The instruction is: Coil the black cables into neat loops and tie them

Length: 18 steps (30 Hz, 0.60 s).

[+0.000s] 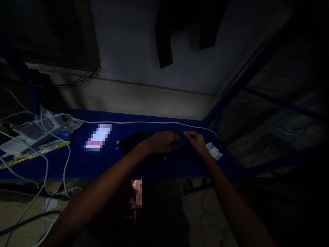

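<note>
Two bare hands reach over a dim blue table (180, 169) in the head view, near each other above its right half. The left hand (165, 142) is partly closed, fingers curled and back upward; whether it grips anything is too dark to tell. The right hand (195, 140) has its thumb and fingers drawn close together, pointing toward the left hand, and I cannot tell what, if anything, sits between them. A dark cable (135, 137) lies in loops on the table just left of the left hand, with pale plugs (117, 142) at its left end. Farther left is a bright phone (99, 138), its screen blurred, then a yellow-edged packet (38, 154) beside a white power strip (28, 138). A white cord (151, 122) runs along the back of the table. Crumpled white paper (214, 152) lies just beside the right wrist. Below the front edge, a second lit screen (138, 193) shows, also blurred.
</note>
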{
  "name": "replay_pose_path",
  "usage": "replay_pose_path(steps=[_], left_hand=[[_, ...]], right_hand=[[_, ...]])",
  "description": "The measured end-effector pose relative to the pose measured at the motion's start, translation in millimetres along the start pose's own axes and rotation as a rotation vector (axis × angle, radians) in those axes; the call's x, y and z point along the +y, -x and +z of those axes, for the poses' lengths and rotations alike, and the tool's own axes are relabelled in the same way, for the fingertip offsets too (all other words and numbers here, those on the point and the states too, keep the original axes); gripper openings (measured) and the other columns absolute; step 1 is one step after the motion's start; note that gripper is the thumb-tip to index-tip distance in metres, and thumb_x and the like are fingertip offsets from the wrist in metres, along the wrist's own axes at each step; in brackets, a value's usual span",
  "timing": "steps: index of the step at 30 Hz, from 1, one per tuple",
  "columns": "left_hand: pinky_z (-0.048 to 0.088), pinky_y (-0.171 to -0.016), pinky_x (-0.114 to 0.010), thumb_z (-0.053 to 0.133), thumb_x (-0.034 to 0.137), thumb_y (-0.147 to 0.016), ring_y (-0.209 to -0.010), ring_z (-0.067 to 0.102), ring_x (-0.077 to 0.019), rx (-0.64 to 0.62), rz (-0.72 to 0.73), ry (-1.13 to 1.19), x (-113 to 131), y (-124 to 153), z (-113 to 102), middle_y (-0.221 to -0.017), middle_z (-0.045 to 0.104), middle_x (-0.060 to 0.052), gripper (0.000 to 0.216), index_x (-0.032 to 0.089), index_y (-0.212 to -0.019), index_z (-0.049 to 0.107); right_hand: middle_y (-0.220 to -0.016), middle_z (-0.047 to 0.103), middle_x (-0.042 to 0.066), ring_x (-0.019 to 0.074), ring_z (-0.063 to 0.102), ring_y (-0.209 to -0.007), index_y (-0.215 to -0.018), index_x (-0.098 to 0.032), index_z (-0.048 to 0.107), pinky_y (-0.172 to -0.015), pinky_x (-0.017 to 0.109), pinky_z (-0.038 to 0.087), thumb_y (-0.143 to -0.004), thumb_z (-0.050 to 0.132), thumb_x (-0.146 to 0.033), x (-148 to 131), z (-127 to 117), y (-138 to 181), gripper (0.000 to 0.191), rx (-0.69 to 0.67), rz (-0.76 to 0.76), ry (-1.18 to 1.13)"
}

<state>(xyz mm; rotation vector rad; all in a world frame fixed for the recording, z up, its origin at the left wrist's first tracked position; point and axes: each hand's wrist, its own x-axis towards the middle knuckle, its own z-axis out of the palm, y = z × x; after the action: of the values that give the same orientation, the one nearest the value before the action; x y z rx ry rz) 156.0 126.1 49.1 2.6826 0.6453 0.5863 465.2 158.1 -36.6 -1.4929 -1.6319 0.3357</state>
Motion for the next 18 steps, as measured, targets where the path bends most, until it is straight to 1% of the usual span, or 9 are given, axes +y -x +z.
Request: replay_pose_path(steps=[3,5,6,8,10,12,14,16,18], left_hand=[[0.052,-0.105,-0.04,0.072,0.028,-0.093,-0.128,0.064,-0.0313,-0.089,-0.056,-0.014,0,-39,31,-0.14,0.065,-0.016,0.042,0.016,-0.133,0.065],[0.053,-0.1,-0.037,0.08,0.024,-0.086,-0.123,0.067,-0.0312,-0.138,-0.105,0.086,-7,-53,46,-0.134,0.068,-0.017,0.039,0.014,-0.123,0.07],[0.053,-0.096,-0.034,0.08,0.022,-0.085,-0.116,0.07,-0.0288,-0.156,-0.114,0.151,-11,-56,51,-0.126,0.072,-0.015,0.033,0.013,-0.116,0.073],[0.053,-0.083,-0.027,0.077,0.02,-0.087,-0.099,0.074,-0.0218,-0.18,-0.108,0.244,-16,-57,56,-0.108,0.078,-0.009,0.017,0.015,-0.103,0.076],[0.051,-0.074,-0.023,0.074,0.02,-0.09,-0.087,0.074,-0.0169,-0.184,-0.1,0.278,-18,-53,58,-0.096,0.08,-0.005,0.01,0.017,-0.099,0.076],[0.048,-0.069,-0.022,0.076,0.025,-0.089,-0.084,0.073,-0.0158,-0.165,-0.096,0.319,-19,-48,60,-0.094,0.08,-0.004,0.012,0.017,-0.098,0.076],[0.046,-0.067,-0.022,0.079,0.029,-0.087,-0.08,0.071,-0.0152,-0.151,-0.089,0.372,-20,-45,63,-0.092,0.079,-0.004,0.015,0.017,-0.095,0.077],[0.045,-0.065,-0.022,0.08,0.028,-0.085,-0.076,0.069,-0.014,-0.148,-0.084,0.436,-22,-45,66,-0.087,0.078,-0.003,0.014,0.016,-0.09,0.077],[0.044,-0.065,-0.022,0.081,0.024,-0.082,-0.072,0.067,-0.0129,-0.13,-0.093,0.525,-23,-45,67,-0.083,0.076,-0.003,0.011,0.014,-0.087,0.076]], right_hand=[[-0.102,0.083,0.013,0.0334,0.077,-0.095,-0.098,-0.02,0.082,-0.089,0.047,0.059,-0.088,0.065,-0.072,3,1,3,0.055,0.042,0.038,-0.041],[-0.101,0.083,0.012,0.0328,0.077,-0.094,-0.1,-0.02,0.081,-0.087,0.046,0.06,-0.088,0.063,-0.075,5,0,4,0.059,0.065,0.052,-0.07],[-0.101,0.083,0.012,0.0326,0.076,-0.094,-0.099,-0.02,0.081,-0.087,0.046,0.06,-0.087,0.063,-0.077,4,0,5,0.061,0.072,0.055,-0.084],[-0.101,0.083,0.011,0.0321,0.076,-0.096,-0.099,-0.02,0.081,-0.088,0.045,0.06,-0.087,0.064,-0.078,3,-1,6,0.061,0.07,0.056,-0.109],[-0.103,0.083,0.011,0.0315,0.077,-0.097,-0.099,-0.021,0.08,-0.091,0.044,0.06,-0.089,0.063,-0.078,1,-2,6,0.06,0.053,0.056,-0.134],[-0.103,0.083,0.011,0.0307,0.077,-0.098,-0.099,-0.021,0.079,-0.092,0.044,0.06,-0.091,0.061,-0.077,0,-2,7,0.06,0.028,0.061,-0.171],[-0.103,0.082,0.012,0.0295,0.078,-0.097,-0.106,-0.021,0.076,-0.093,0.044,0.06,-0.094,0.055,-0.077,3,-1,6,0.061,0.013,0.061,-0.217],[-0.104,0.082,0.014,0.0284,0.078,-0.097,-0.117,-0.021,0.072,-0.094,0.046,0.06,-0.098,0.048,-0.076,8,1,4,0.063,0.019,0.042,-0.214],[-0.109,0.081,0.015,0.0293,0.077,-0.1,-0.121,-0.02,0.07,-0.096,0.049,0.059,-0.096,0.051,-0.074,15,3,2,0.062,0.038,0.018,-0.154]])
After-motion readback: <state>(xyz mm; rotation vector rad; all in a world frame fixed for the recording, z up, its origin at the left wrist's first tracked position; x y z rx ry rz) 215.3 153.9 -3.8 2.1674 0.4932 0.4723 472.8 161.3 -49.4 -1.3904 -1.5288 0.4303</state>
